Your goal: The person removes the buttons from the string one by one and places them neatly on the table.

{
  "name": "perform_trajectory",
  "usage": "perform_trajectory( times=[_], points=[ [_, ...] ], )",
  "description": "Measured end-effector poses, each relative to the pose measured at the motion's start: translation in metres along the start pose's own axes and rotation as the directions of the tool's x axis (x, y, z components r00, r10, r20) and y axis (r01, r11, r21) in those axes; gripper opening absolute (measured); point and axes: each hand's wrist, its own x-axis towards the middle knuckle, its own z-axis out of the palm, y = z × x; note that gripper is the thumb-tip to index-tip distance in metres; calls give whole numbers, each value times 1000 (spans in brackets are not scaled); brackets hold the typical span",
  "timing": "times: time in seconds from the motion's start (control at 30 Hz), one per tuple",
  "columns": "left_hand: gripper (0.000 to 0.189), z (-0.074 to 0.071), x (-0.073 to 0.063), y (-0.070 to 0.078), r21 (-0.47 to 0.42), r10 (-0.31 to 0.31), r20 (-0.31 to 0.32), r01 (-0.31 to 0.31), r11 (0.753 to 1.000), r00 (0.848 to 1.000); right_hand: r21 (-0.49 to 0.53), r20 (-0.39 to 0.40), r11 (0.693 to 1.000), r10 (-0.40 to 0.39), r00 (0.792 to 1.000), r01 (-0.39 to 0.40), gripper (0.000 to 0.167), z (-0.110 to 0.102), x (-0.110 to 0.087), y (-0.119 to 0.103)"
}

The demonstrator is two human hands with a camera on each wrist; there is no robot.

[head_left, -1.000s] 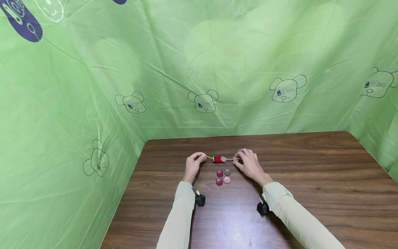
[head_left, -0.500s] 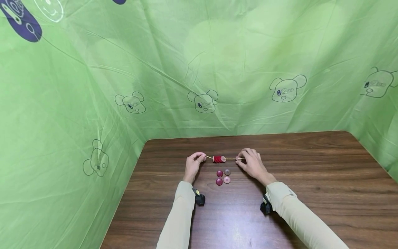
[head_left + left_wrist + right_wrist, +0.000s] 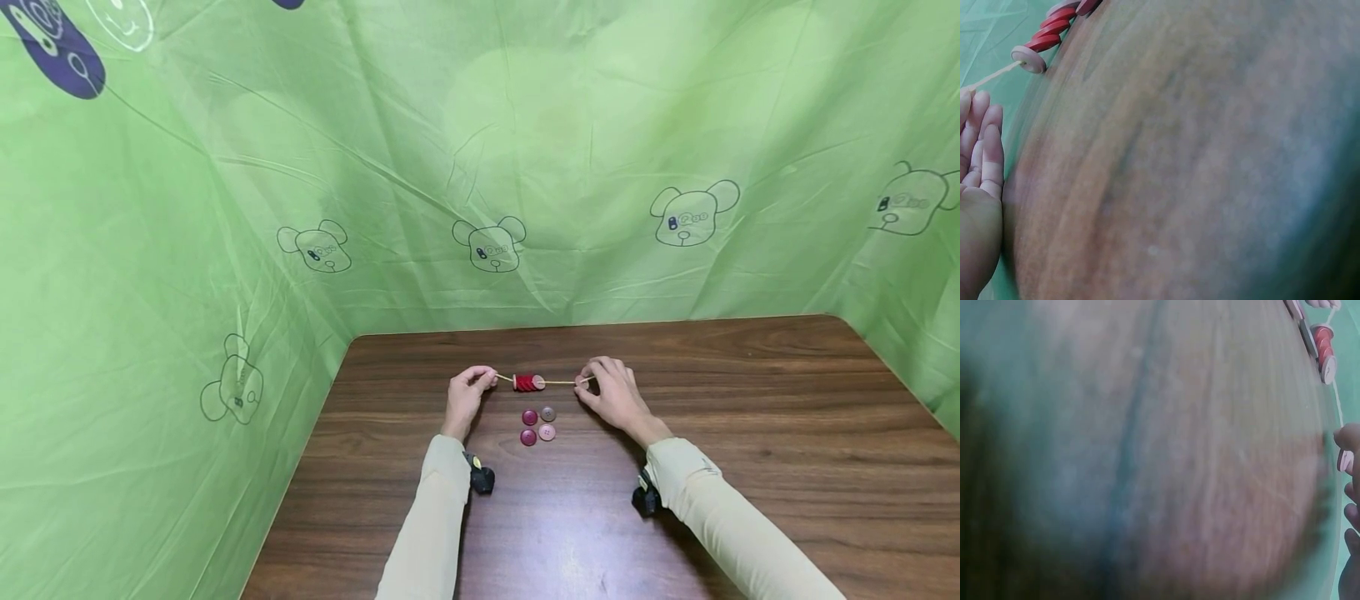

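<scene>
String: thin and pale yellow [image 3: 558,382], it runs between the two hands in the lower middle of the head view.
Button row: red buttons [image 3: 525,383] packed together on the string, with a left end button [image 3: 515,382] and a right end button [image 3: 539,382], both pink; overlap hides the exact count.
Left hand: just left of the row [image 3: 465,397], thumb and fingers pinching the string.
Right hand: right of the row [image 3: 611,396], thumb and fingers pinching a held button [image 3: 1344,460], pink, with the string there too.
Held button: apart from the row; it appears threaded, though the fingers hide its holes.
Loose buttons: four below the row on the table [image 3: 750,417]: two dark red [image 3: 529,417], one brownish grey [image 3: 548,413], one pink [image 3: 547,432].
Threading so far: well along, I judge, with the row strung.
Threading left: probably bringing the held button to the row, then perhaps the loose four.
</scene>
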Motion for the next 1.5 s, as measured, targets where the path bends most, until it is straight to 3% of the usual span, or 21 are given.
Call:
perform_trajectory(
  times=[0.23,0.77,1.07,1.37,1.5],
  points=[
    [19,2,-1,-1,15,11,-31,-10,1000,999,-11,-4,1000,11,1000,-11,24,-3,-2,4],
    [19,2,-2,-3,30,10,-33,-9,1000,999,-10,-15,999,39,999,-40,24,-10,-7,13],
    [20,0,0,-3,0,4,9,-4,1000,1000,-13,-20,999,45,999,-46,23,-12,-7,17],
    [21,0,-15,24,16,16,25,-17,1000,1000,-12,-36,999,52,998,-52,22,-14,-8,21],
    [20,0,-16,25,3,18,30,-18,1000,999,-13,-50,999,50,997,-51,22,-14,-8,25]
  ],
)
